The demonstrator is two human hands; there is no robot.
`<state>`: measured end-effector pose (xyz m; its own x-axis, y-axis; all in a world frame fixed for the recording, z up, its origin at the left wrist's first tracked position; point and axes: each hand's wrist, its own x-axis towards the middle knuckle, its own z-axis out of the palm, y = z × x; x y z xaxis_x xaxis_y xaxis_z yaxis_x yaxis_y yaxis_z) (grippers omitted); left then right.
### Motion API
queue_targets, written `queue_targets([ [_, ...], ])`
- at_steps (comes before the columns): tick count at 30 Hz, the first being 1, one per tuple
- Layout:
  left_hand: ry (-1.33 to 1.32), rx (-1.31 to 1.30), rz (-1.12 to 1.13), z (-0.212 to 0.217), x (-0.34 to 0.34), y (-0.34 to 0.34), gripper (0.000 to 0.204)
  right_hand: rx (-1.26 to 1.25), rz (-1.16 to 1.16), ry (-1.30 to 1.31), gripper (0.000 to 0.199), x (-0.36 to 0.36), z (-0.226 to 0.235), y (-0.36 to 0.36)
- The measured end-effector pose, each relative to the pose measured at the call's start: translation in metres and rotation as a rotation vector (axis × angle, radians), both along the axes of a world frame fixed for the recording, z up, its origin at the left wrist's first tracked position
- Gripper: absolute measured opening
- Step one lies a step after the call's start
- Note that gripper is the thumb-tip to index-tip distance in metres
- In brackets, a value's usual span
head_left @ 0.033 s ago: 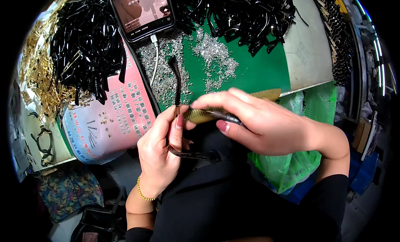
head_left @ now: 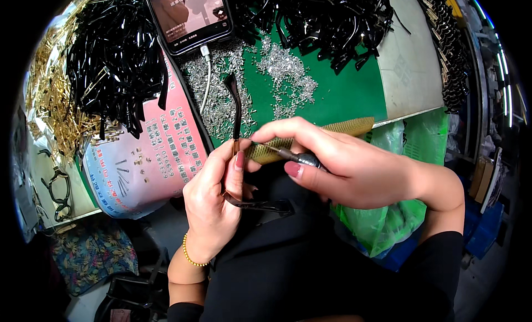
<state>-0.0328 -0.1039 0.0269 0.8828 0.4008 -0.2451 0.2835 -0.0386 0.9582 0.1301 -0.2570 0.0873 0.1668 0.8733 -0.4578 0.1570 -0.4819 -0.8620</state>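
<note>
My left hand (head_left: 213, 183) is closed around an eyeglass frame (head_left: 238, 114). One dark temple stands up above the fingers, with a gold-coloured part where they pinch it. A second dark temple (head_left: 266, 206) sticks out below the hand toward the right; the palm and fingers cover the middle. In my right hand (head_left: 354, 169) is a small screwdriver (head_left: 299, 157) with a dark handle. Its thin shaft points left at the pinched joint, and my index fingertip lies close to the tip. Whether the tip sits in a screw is too small to tell.
Loose silver screws (head_left: 285, 73) lie in heaps on a green mat (head_left: 349, 89). Black temples (head_left: 116, 56) and gold-coloured parts (head_left: 47, 73) are piled at left. A phone (head_left: 188, 17) with a white cable stands behind. Green plastic bags (head_left: 377, 228) hang at right.
The fingers of my right hand have shifted on the screwdriver, and more of its shaft shows. My left hand and the eyeglass frame stay in place.
</note>
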Motion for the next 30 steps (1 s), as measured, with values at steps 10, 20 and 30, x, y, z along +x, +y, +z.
queue_targets([
  [10,-0.076,0.288,-0.018,-0.01,-0.002,-0.001,0.025,-0.338,-0.151,0.492,0.049,0.004,0.016,0.024],
  [20,-0.269,0.845,-0.128,-0.014,0.006,-0.003,0.032,-0.121,-0.061,-0.034,0.051,-0.01,-0.005,-0.006],
  [30,-0.29,0.361,0.531,-0.034,-0.012,0.064,0.028,0.17,-0.585,-1.148,0.035,0.108,0.018,-0.02],
])
